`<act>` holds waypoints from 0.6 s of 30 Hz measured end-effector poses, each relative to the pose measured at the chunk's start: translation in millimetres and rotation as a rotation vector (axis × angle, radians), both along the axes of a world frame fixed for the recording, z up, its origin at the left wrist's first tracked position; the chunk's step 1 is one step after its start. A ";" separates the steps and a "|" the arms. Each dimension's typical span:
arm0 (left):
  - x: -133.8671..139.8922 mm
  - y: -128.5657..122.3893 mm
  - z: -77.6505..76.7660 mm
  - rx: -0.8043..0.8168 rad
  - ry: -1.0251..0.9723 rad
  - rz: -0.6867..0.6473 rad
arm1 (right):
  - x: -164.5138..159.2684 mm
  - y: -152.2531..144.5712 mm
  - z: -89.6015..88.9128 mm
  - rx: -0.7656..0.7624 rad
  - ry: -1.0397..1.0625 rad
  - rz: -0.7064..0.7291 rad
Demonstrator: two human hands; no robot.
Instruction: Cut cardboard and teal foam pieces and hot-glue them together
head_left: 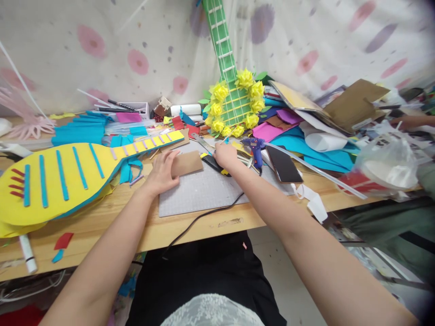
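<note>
My left hand (165,172) has its thumb and fingers round the left end of a small brown piece of cardboard (188,164), at the left side of a grey cutting mat (200,199). Farther right, my right hand (226,156) is closed above the mat. Whatever it grips is hidden or too thin to name. Just left of that hand lies a utility knife (212,164) with a black and yellow handle. Close by on the right is a blue glue gun (255,151). A metal ruler (201,142) points toward the right hand from behind.
A yellow paper guitar (68,181) lies on the left. The green guitar (234,102) with yellow paper flowers leans against the back curtain. A black phone (283,164), paper stacks and a plastic bag (387,158) crowd the right. A black cable (204,213) crosses the table's front edge.
</note>
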State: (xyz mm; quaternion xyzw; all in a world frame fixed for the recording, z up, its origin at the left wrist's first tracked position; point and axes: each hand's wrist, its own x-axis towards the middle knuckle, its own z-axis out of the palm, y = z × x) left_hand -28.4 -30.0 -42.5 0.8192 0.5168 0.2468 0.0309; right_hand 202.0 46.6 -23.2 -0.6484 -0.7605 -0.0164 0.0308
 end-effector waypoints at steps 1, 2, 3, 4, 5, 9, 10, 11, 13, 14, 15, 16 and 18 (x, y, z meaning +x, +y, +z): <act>0.1 -0.2 0.6 -0.005 0.000 -0.002 | -1.1 0.2 0.4 -0.010 0.003 0.010; 0.2 -0.5 1.3 -0.012 0.001 -0.002 | -2.1 0.7 0.8 -0.023 0.009 0.016; 0.4 -0.7 1.9 -0.021 0.003 -0.001 | -2.8 1.2 1.3 -0.036 0.017 0.022; 0.7 -1.0 2.4 -0.031 0.005 -0.001 | -2.9 1.9 2.0 -0.048 0.025 0.023; 0.8 -1.2 2.8 -0.042 0.007 -0.001 | -2.2 2.7 2.9 -0.057 0.029 0.021; 0.7 -1.4 2.9 -0.077 -0.004 -0.011 | 7.4 3.7 11.1 -0.015 0.056 -0.011; 0.4 -1.2 2.6 -0.084 -0.011 -0.017 | 10.5 2.7 14.8 0.014 0.078 -0.027; -0.2 -0.9 2.0 -0.093 -0.019 -0.024 | 13.2 1.1 19.0 0.047 0.107 -0.043; -1.9 0.3 0.1 -0.120 -0.034 -0.038 | 15.8 -4.4 27.8 0.102 0.180 -0.065; -3.0 1.1 -1.1 -0.137 -0.039 -0.044 | 15.3 -7.9 31.7 0.116 0.220 -0.064; -4.3 2.0 -2.3 -0.155 -0.040 -0.050 | 13.6 -11.9 34.6 0.119 0.256 -0.052; -5.7 2.9 -3.4 -0.170 -0.038 -0.057 | 10.7 -16.0 36.2 0.112 0.288 -0.035; -8.4 4.7 -5.1 -0.190 -0.024 -0.075 | 2.9 -23.7 35.2 0.076 0.331 0.005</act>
